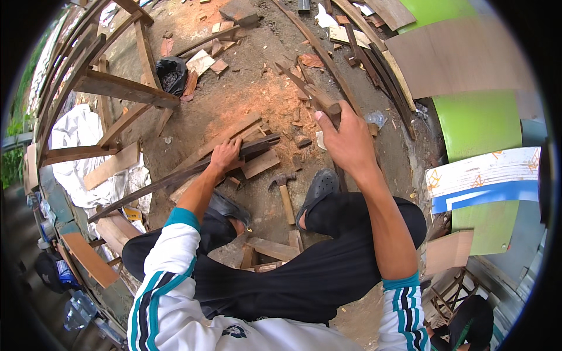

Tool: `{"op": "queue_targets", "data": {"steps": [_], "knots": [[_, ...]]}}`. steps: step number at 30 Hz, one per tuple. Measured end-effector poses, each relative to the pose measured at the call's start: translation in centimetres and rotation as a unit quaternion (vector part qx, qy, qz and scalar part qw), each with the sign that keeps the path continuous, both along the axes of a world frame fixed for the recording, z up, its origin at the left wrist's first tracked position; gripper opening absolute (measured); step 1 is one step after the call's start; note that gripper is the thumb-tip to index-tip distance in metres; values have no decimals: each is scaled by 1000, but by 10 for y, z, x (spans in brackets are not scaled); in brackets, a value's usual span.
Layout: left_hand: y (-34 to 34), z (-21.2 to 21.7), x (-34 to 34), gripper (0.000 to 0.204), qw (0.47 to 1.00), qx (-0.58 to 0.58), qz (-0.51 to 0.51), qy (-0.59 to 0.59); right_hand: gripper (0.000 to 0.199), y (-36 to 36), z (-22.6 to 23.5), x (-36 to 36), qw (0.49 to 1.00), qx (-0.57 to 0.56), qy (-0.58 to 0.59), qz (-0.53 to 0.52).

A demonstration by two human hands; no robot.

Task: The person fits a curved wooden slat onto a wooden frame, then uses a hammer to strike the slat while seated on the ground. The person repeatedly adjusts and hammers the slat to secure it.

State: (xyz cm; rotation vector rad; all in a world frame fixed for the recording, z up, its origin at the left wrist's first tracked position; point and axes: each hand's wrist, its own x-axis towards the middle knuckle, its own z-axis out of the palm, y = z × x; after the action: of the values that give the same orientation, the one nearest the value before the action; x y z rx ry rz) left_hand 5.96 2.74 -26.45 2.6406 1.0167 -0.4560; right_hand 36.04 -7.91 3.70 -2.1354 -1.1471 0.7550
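My left hand [227,155] is closed over a long dark wooden strip [170,182], which slants across the ground in front of my left foot. Shorter boards [261,164] lie beside and under it. Farther right and forward, my right hand [351,137] is raised and wrapped round a brown wooden piece [323,99] with a blunt, thick end. A long, narrow, tapering part points away from it, and my fingers partly hide it, so its exact kind is unclear. A claw hammer [285,199] with a wooden handle lies between my feet.
Wood offcuts [272,248] lie close below the hammer. Orange sawdust [252,93] covers the dirt ahead. A wooden frame [123,88] stands at the left beside a white sheet [79,131] and a black bag [171,75]. Green and brown panels [477,126] line the right side.
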Motion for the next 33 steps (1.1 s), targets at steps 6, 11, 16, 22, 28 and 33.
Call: {"op": "queue_targets", "data": {"steps": [6, 11, 16, 22, 28, 33], "knots": [[41, 42, 30, 80, 997, -41, 23, 66, 34, -11, 6, 11, 999, -32, -34, 2], [37, 28, 43, 75, 998, -4, 62, -21, 36, -16, 0, 21, 997, -29, -67, -11], [20, 11, 40, 63, 996, 40, 58, -61, 37, -18, 8, 36, 998, -28, -41, -26], [21, 16, 61, 67, 988, 73, 65, -117, 36, -25, 9, 50, 998, -18, -56, -16], [12, 15, 109, 75, 988, -4, 151, 25, 33, -25, 16, 60, 999, -25, -46, -12], [20, 4, 114, 80, 981, -38, 175, 70, 35, -25, 15, 62, 999, -19, -48, 7]]}}
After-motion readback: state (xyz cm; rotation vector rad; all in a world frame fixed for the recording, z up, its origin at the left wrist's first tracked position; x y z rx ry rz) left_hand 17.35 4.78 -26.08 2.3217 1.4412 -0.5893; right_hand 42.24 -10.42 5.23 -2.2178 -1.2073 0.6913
